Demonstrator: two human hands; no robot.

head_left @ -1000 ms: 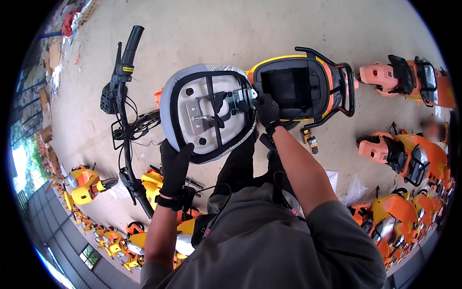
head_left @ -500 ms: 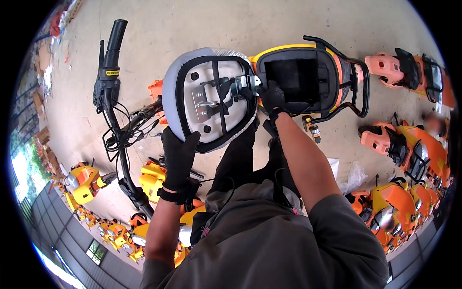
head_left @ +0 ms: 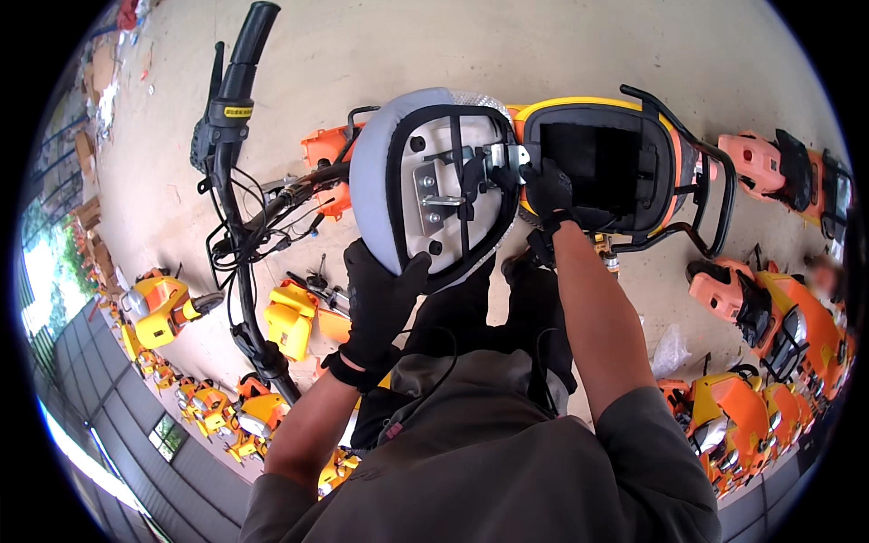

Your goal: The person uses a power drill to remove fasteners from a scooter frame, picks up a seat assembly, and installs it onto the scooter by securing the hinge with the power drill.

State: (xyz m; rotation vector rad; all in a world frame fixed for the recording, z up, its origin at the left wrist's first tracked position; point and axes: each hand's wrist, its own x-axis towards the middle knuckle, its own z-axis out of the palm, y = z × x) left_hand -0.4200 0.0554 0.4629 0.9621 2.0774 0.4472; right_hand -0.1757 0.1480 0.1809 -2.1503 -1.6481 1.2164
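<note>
A scooter seat (head_left: 373,185) with a grey cover is tipped over, its pale underside facing up and black straps crossing it. My left hand (head_left: 385,290), black-gloved, grips the seat's near rim with the thumb on top. A silver hinge bracket (head_left: 509,163) joins the seat to the open storage box (head_left: 656,154) under it. At that bracket my right hand (head_left: 548,190), also gloved, has its fingers closed against the plate. Whatever it pinches is hidden by the fingers. A metal latch plate with a loop (head_left: 436,201) is fixed inside the seat.
The handlebar (head_left: 237,195) with its cables stands to my left, a black rear rack (head_left: 720,199) to the right. Orange and yellow scooters (head_left: 783,294) line both sides. A clear plastic bag (head_left: 670,348) lies on the floor at right.
The whole view has shifted, so the scooter appears farther right. My left hand stays on the seat rim and my right hand stays at the hinge bracket.
</note>
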